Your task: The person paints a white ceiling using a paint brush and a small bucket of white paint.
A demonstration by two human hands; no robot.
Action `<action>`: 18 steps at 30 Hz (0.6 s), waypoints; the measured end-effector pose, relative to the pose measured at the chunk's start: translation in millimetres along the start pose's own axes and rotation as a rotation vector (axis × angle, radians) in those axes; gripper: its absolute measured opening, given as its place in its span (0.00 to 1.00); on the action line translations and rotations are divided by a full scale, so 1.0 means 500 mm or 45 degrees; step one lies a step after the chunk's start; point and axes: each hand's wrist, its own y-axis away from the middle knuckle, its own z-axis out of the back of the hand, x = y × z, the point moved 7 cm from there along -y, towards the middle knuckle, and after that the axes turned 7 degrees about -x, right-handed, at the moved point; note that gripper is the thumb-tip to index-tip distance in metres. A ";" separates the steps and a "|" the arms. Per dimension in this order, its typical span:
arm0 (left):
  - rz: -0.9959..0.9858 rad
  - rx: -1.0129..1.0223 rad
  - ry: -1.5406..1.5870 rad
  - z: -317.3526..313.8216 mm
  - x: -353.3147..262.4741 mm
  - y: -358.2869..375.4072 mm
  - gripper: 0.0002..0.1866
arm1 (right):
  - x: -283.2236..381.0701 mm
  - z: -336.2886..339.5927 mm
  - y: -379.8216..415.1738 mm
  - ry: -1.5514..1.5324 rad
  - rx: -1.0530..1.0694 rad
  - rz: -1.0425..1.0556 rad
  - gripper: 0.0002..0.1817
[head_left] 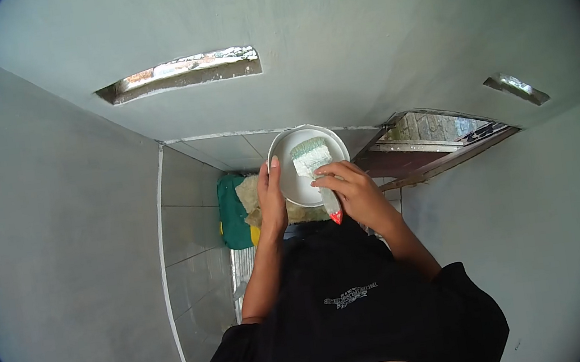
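A round white tub point(290, 142) is tilted toward me in front of my chest, with white paint showing inside. My left hand point(272, 196) grips its left side, the thumb lying along the rim. In my right hand point(350, 186) is a paintbrush point(312, 158), its wide bristles coated in white and pointing away from me over the tub. The brush's pale handle ends in a red tip near my shirt. My right fingers close around the handle by the ferrule.
Grey painted walls point(71, 229) stand close on the left, ahead and right. A narrow slot point(186, 74) cuts the wall ahead, and a larger opening point(436, 130) lies to the right. Below are grey tiles point(191, 229), a green bag point(233, 217) and crumpled beige material point(248, 197).
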 end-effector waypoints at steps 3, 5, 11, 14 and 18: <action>0.027 -0.062 -0.064 0.008 0.002 0.010 0.30 | -0.001 -0.012 0.012 -0.089 0.116 -0.089 0.18; 0.052 -0.114 -0.134 0.017 0.009 0.016 0.31 | -0.001 -0.016 0.017 -0.254 0.209 -0.214 0.16; 0.060 0.035 -0.088 0.032 0.061 0.003 0.35 | -0.093 0.009 0.069 -0.268 -0.498 -0.475 0.26; 0.074 0.021 -0.069 0.032 0.064 0.010 0.32 | -0.177 -0.070 0.160 -0.837 -0.476 -1.030 0.38; -0.037 0.076 -0.293 0.015 0.054 0.020 0.34 | -0.196 -0.122 0.207 -1.346 -0.374 -1.419 0.34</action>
